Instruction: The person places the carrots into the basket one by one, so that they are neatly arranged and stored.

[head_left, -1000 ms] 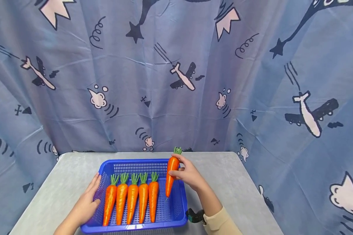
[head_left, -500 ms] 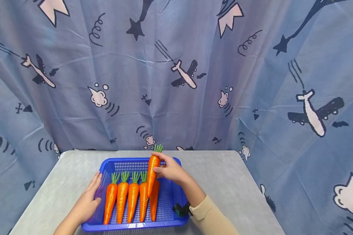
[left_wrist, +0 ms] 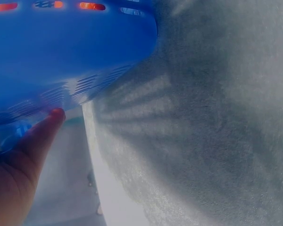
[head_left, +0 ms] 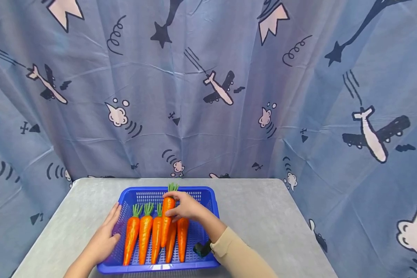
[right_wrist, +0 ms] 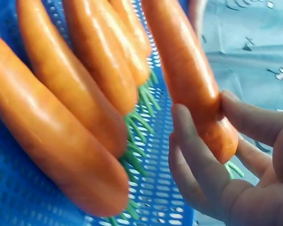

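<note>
A blue plastic basket [head_left: 160, 267] with slotted sides holds a row of orange carrots [head_left: 145, 237] with green tops. My left hand [head_left: 102, 240] holds the basket's left side, thumb at the rim and fingers fairly straight along the wall; one digit touches blue plastic in the left wrist view. Over the row my right hand [head_left: 187, 205] pinches another carrot [right_wrist: 181, 52] near its leafy end, tip toward me. It is raised above the others and overlaps part of the row in the head view. The right wrist view shows its green top partly hidden behind the fingers.
The basket stands on a grey table [head_left: 260, 224]. A blue patterned curtain [head_left: 142, 96] surrounds the back and sides. A dark band-like device [head_left: 202, 249] is at the right wrist, over the basket's right part.
My right hand has carried the carrot left from the basket's right side, across the rightmost carrot, and lowered it somewhat. The left hand stays at the basket's left side.
</note>
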Tool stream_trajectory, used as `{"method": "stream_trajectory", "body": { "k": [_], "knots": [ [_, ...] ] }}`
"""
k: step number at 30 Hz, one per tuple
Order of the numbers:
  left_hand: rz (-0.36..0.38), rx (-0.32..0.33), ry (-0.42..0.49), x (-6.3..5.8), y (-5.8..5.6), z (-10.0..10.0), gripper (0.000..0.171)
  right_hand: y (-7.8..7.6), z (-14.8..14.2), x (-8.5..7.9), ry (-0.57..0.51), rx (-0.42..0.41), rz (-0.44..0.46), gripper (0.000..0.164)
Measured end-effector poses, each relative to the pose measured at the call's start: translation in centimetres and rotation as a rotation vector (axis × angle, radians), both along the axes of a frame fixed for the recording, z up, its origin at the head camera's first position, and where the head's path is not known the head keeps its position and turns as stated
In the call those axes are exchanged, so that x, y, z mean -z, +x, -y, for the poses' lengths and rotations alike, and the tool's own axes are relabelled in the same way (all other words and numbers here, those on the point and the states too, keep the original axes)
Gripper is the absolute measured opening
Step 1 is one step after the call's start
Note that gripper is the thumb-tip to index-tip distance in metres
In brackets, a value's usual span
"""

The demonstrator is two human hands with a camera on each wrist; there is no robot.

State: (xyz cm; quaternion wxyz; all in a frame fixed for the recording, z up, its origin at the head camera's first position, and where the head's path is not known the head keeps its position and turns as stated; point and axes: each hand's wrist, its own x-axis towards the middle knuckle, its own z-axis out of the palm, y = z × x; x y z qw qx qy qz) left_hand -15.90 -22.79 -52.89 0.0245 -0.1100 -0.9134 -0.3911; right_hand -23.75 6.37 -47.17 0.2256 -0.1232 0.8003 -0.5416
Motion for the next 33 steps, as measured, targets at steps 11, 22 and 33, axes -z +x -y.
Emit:
{"method": "stream_trajectory", "body": {
  "k": [11, 22, 33],
  "knots": [
    [-0.007, 0.016, 0.011, 0.0, -0.3, -0.2, 0.084, 0.6, 1.5, 1.6, 0.221, -0.034, -0.042, 0.055],
    [0.000, 0.026, 0.023, 0.0, -0.3, -0.5, 0.086, 1.0, 1.2, 1.6, 0.268, -0.010, -0.018, 0.061],
    [-0.038, 0.109, 0.203, 1.5, -0.5, 1.2, 0.086, 1.8, -3.2, -1.3, 0.175, 0.029, -0.098, 0.056]
  ]
}}
